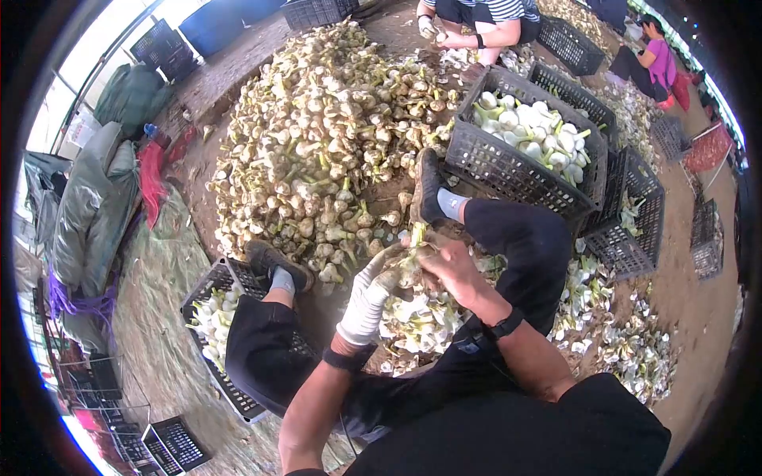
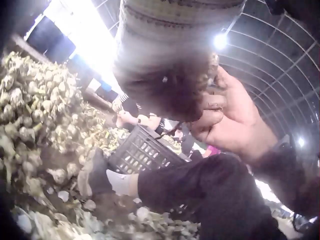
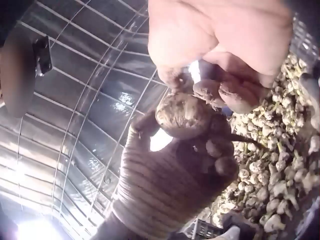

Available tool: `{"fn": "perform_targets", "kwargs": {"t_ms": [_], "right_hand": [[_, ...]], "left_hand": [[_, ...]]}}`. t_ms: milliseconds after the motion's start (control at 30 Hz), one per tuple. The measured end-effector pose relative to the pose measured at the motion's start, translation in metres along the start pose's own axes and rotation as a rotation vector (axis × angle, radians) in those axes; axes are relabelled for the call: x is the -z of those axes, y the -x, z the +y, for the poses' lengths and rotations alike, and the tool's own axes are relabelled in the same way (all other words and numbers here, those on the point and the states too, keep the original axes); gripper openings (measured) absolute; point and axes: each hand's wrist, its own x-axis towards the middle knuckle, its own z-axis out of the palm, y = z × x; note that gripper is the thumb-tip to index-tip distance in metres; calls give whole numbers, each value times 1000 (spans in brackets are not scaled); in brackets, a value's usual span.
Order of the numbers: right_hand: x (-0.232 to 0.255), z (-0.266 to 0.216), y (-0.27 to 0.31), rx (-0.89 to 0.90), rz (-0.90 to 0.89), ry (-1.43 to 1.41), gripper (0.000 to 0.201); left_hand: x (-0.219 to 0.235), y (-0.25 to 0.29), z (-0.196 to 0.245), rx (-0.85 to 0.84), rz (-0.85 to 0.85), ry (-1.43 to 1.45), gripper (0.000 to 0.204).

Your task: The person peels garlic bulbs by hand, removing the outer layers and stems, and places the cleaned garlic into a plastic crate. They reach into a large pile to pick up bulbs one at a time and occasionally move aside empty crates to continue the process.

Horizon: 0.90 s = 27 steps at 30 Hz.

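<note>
My left hand (image 1: 367, 297), in a white glove with soiled fingers, grips a garlic bulb (image 3: 184, 116) between thumb and fingers. The bulb is brownish and dirty, with a thin dark strand by the fingers in the right wrist view. My bare right hand (image 1: 454, 270) meets it from the other side, thumb and curled fingertips pinching at the bulb's skin. In the head view a pale green stem (image 1: 418, 232) sticks up between the hands, and the fingers hide most of the bulb. The left wrist view shows the glove covering the bulb almost wholly.
A large heap of unpeeled garlic (image 1: 317, 135) rises ahead. Peeled white bulbs fill a black crate (image 1: 508, 170) at front right; another crate (image 1: 238, 389) stands by my left leg. Peeled skins (image 1: 421, 325) lie between my legs. Another person (image 1: 496, 32) sits beyond the heap.
</note>
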Motion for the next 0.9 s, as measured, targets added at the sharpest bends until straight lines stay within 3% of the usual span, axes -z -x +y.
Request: {"fn": "perform_targets", "kwargs": {"t_ms": [67,133,167,233,300,333,400,500,533,567,667,733,800,833,900], "right_hand": [[-8,4,-8,21,-117,252,31],[-20,2,-6,35,-136,187,28],[-27,2,-7,30,-99,283,25],[-34,11,-9,19,-62,384,23],[-34,27,-12,129,22,443,20],[-38,28,-12,124,26,448,20],[-49,23,-13,36,43,245,19],[-57,25,-16,15,126,253,19],[-57,30,-17,13,147,288,18],[-58,37,-23,127,105,285,21],[-79,20,-18,39,20,130,24],[-73,26,-24,74,-65,226,26],[-70,27,-25,34,-181,293,23],[-71,26,-25,35,-171,362,22],[-67,32,-25,32,-149,309,21]], "left_hand": [[7,3,-2,-31,22,-42,63],[9,4,-8,-255,232,-172,64],[15,3,-10,-258,238,-161,64],[24,1,-11,-107,252,21,60],[27,3,-5,26,218,131,64],[24,-3,-9,58,300,233,68],[31,-4,-12,57,273,270,66],[19,3,-10,-330,334,29,70],[18,4,-12,-347,303,18,69],[20,7,-13,-327,333,-11,68],[20,13,-4,-311,386,-44,62],[26,10,-5,-311,398,-48,57],[45,6,-13,-12,369,357,51],[49,12,1,103,153,472,55],[45,6,-1,118,235,536,54]]}}
